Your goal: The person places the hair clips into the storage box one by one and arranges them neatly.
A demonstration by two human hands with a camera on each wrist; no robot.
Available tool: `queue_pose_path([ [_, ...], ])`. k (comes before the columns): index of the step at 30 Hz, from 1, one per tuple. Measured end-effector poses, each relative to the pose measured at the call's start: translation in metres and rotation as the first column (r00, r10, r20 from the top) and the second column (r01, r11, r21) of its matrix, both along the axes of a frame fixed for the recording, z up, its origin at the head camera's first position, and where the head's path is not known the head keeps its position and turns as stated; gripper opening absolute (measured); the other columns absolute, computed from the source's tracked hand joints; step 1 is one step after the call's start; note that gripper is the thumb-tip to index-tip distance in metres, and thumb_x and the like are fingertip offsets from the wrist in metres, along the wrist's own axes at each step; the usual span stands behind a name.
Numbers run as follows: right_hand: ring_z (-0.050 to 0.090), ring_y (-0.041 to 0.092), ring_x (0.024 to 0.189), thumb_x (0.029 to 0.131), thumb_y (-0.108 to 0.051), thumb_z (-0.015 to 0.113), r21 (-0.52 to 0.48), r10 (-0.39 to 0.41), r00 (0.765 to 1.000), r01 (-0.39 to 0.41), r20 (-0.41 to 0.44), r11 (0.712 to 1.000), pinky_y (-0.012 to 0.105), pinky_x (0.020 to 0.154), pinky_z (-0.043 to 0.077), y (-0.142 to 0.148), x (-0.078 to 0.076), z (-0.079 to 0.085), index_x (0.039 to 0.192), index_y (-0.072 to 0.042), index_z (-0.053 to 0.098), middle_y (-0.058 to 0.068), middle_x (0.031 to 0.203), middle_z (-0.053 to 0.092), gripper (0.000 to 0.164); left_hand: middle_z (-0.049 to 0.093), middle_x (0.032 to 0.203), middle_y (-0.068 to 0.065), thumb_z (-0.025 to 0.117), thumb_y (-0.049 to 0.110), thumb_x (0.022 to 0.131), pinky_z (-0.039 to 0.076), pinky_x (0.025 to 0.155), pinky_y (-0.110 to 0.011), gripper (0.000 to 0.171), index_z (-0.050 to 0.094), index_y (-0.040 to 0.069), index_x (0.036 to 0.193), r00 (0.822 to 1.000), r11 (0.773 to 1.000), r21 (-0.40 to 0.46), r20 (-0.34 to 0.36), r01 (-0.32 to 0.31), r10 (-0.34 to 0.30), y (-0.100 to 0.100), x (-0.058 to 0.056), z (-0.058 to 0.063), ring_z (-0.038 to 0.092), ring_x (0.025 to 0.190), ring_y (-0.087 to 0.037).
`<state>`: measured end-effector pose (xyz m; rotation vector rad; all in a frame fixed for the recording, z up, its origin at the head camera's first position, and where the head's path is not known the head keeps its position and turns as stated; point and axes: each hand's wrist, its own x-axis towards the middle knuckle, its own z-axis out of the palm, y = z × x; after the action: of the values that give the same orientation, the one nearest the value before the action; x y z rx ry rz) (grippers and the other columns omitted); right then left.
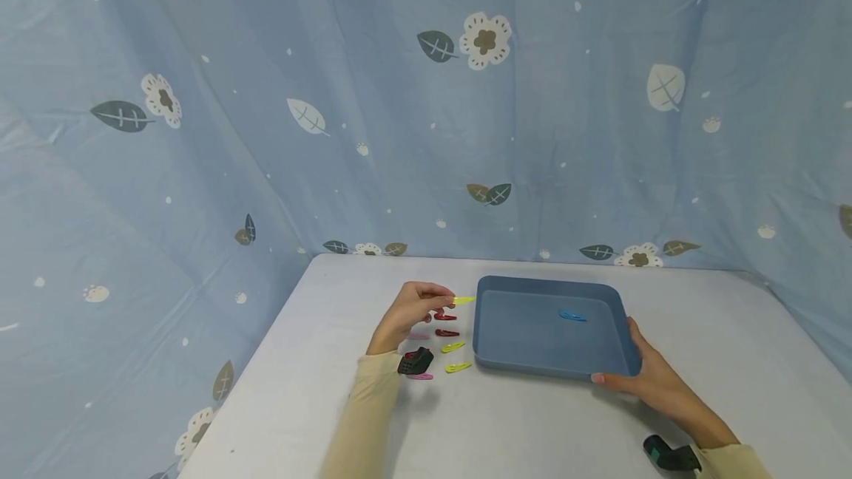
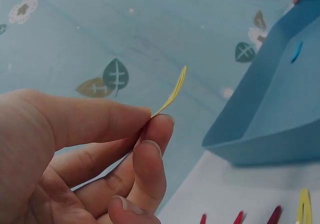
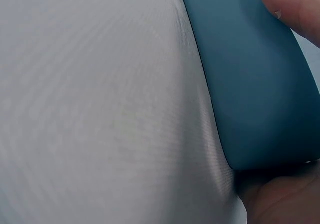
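Yellow clip (image 1: 464,301): one, slim, pinched at one end by the left hand (image 1: 408,314); free end points toward the tray (image 1: 519,327). Held just beside the tray's left wall, outside it. Left grip clamped on this clip, fingertips together around it.

Tray: one, blue-grey, rectangular, shallow-walled, on the right part of the counter (image 1: 532,427). Right hand (image 1: 655,375) at its near right corner, thumb against the near wall, other fingers along the right wall; right grip clamped on the tray. Cannot tell whether its base rests fully flat.

Blue clip (image 1: 572,316): one, inside the tray, right of its middle, lying on the base.

Loose clips, left of the tray, on the counter, in two rough columns. Column nearer the tray: two red clips (image 1: 447,333) at the far end, two lime clips (image 1: 458,367) at the near end, apart from one another. Column farther left: pink clips (image 1: 421,376), partly hidden by the left wrist camera (image 1: 416,361).

Second wrist camera (image 1: 671,455): black, on the right wrist.

Sleeves (image 1: 370,405): two, pale yellow.

Backdrop (image 1: 399,131): blue cloth, printed leaves and flowers, behind the counter and to its left.
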<state>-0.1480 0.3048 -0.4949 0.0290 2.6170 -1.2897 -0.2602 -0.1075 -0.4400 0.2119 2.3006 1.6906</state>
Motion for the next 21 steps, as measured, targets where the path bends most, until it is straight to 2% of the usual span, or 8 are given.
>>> queue_pose_path([
  [5,0.0,0.067,0.149,0.086,-0.041,0.081,0.006,-0.005,1.0,0.005,-0.004,1.0,0.084,0.109,0.017,-0.001,0.001,0.0,0.159,-0.003,-0.025,0.038,0.166,-0.013,0.134,0.08,0.099,-0.006,0.072,0.019,0.097,0.051,0.07,-0.032,0.02,0.079,0.005,0.109,1.0,1.0,0.009,-0.011,0.019,-0.019,0.011,0.0,0.002,0.071,0.094,-0.034],
  [9,0.0,0.067,0.149,0.086,-0.04,0.081,0.005,-0.005,1.0,0.005,-0.004,1.0,0.084,0.109,0.017,-0.001,0.001,0.001,0.159,-0.003,-0.025,0.038,0.165,-0.014,0.134,0.079,0.098,-0.006,0.072,0.019,0.097,0.054,0.071,-0.033,0.019,0.079,0.006,0.109,0.999,0.999,0.033,-0.003,0.034,-0.034,0.018,0.001,0.003,0.071,0.086,-0.023],
  [12,0.0,0.067,0.149,0.086,-0.041,0.08,0.003,-0.004,1.0,0.004,0.001,1.0,0.084,0.109,0.016,0.0,0.001,0.0,0.159,-0.003,-0.026,0.038,0.165,-0.015,0.134,0.079,0.097,-0.003,0.072,0.02,0.096,0.054,0.072,-0.032,0.019,0.079,0.007,0.109,0.999,0.998,0.05,0.01,0.043,-0.044,0.024,0.002,0.004,0.07,0.088,-0.026],
  [16,0.0,0.067,0.149,0.086,-0.042,0.08,0.006,-0.002,1.0,0.002,-0.002,1.0,0.084,0.109,0.017,0.0,0.002,0.0,0.159,-0.004,-0.027,0.037,0.166,-0.015,0.134,0.079,0.095,-0.001,0.073,0.021,0.096,0.051,0.067,-0.027,0.019,0.079,0.008,0.109,0.997,0.994,0.082,0.017,0.067,-0.069,0.033,0.003,0.007,0.068,0.084,-0.021],
  [18,0.001,0.067,0.149,0.086,-0.042,0.08,0.011,-0.002,1.0,0.002,-0.002,1.0,0.084,0.109,0.017,0.0,0.002,0.001,0.159,-0.004,-0.026,0.037,0.166,-0.014,0.135,0.079,0.095,-0.001,0.074,0.021,0.096,0.047,0.063,-0.024,0.019,0.079,0.008,0.109,0.996,0.991,0.104,0.02,0.082,-0.085,0.038,0.003,0.008,0.066,0.08,-0.013],
  [21,0.001,0.067,0.149,0.087,-0.043,0.08,0.019,-0.001,1.0,0.001,0.003,1.0,0.083,0.109,0.018,-0.001,0.001,0.002,0.159,-0.004,-0.026,0.037,0.166,-0.014,0.134,0.078,0.094,0.0,0.075,0.022,0.096,0.043,0.06,-0.023,0.018,0.079,0.009,0.107,0.995,0.987,0.127,0.031,0.095,-0.099,0.045,0.004,0.008,0.067,0.083,-0.02],
])
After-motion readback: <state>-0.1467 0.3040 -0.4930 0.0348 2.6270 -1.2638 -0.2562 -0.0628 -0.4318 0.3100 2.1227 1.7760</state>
